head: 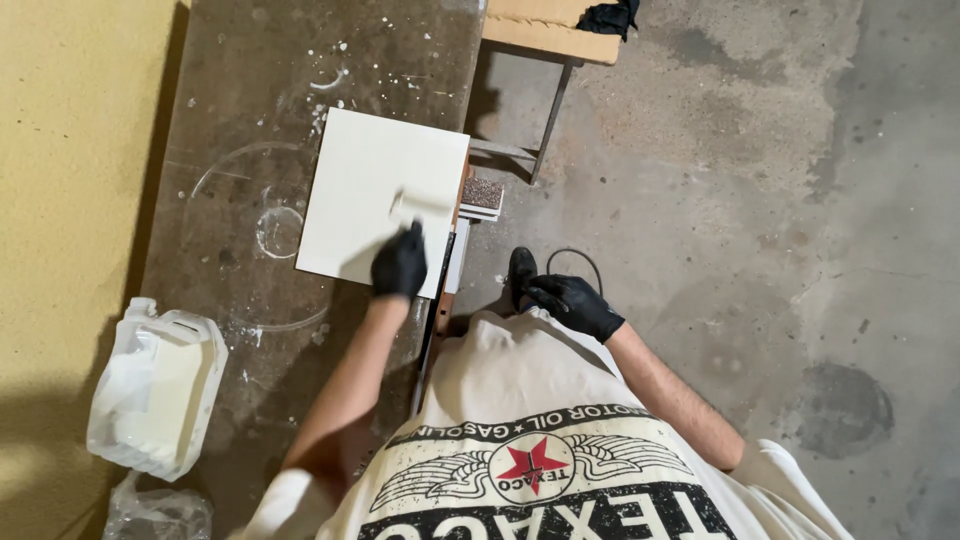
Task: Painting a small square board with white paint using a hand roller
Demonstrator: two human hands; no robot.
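Note:
A square white tile (370,180) lies flat on a dark, stained workbench (250,110). My left hand (400,262), in a black glove, presses a small white cloth or pad (420,205) against the tile near its right edge. My right hand (575,303), also black-gloved, hangs beside my body above the concrete floor with fingers loosely curled and nothing visible in it. My black shoe (521,272) shows just left of that hand.
A cut-open translucent plastic jug (155,385) sits on the bench at lower left, with a crumpled plastic bag (155,512) below it. Stacked tile samples (482,195) rest at the bench's right edge. A wooden stool (550,35) stands behind. A yellow wall (70,200) runs along the left.

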